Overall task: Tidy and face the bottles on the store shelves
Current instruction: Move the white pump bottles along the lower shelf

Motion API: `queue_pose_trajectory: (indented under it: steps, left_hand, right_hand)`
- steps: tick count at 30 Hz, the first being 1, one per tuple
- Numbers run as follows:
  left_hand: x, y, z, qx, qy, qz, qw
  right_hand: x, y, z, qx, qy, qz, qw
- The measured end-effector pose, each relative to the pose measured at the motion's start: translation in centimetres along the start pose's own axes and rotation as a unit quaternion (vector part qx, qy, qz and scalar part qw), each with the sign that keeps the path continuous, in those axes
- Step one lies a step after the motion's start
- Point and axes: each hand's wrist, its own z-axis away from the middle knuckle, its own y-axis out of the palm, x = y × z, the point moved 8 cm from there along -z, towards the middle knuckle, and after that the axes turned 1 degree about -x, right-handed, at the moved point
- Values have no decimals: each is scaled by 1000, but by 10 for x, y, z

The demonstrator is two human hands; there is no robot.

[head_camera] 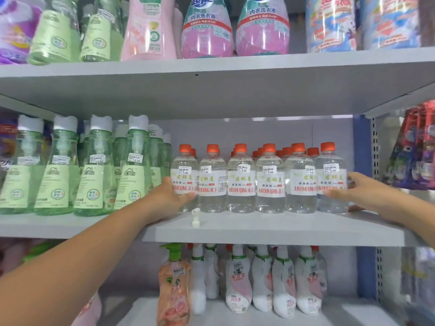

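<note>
A row of clear bottles with orange caps and white labels (241,182) stands on the middle shelf (270,228), with more of them behind. My left hand (169,196) wraps the leftmost clear bottle (184,168) low at its left side. My right hand (357,189) presses on the rightmost clear bottle (330,175) from the right, fingers across its label. The labels face forward.
Tall green bottles with white caps (94,175) fill the shelf's left part. A small white nozzle piece (195,217) lies loose in front of the clear row. Pink, green and blue bottles (207,31) stand above; white and peach bottles (261,278) stand below. Hanging packets (419,149) are at right.
</note>
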Motion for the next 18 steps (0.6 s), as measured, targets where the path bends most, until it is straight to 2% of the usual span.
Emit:
queue_pose_trajectory:
  steps: [4,9,11,13,15,17,18]
  left_hand:
    - [0,1,-2,-10,7,-2,1000]
    - [-3,3,3,4,17,-39,999]
    - [-6,-2,13,-6,2,-41,999]
    - [-6,-18,29,-65,-7,-23,998]
    - [-3,-36,61,-182,54,68,979]
    - [10,-33,123,-310,157,209,914]
    - [26,-19,152,-353,185,242,885]
  right_hand:
    - [5,0,7,-10,-17,-16,1000]
    - [9,2,17,-6,-30,17,999]
    - [14,-8,23,-43,-25,53,997]
    - [27,-34,44,-172,-78,29,982]
    - [45,-57,104,-301,-197,-90,929]
    - [38,-48,173,-352,-299,-161,872]
    - [32,-27,197,-337,-338,-138,868]
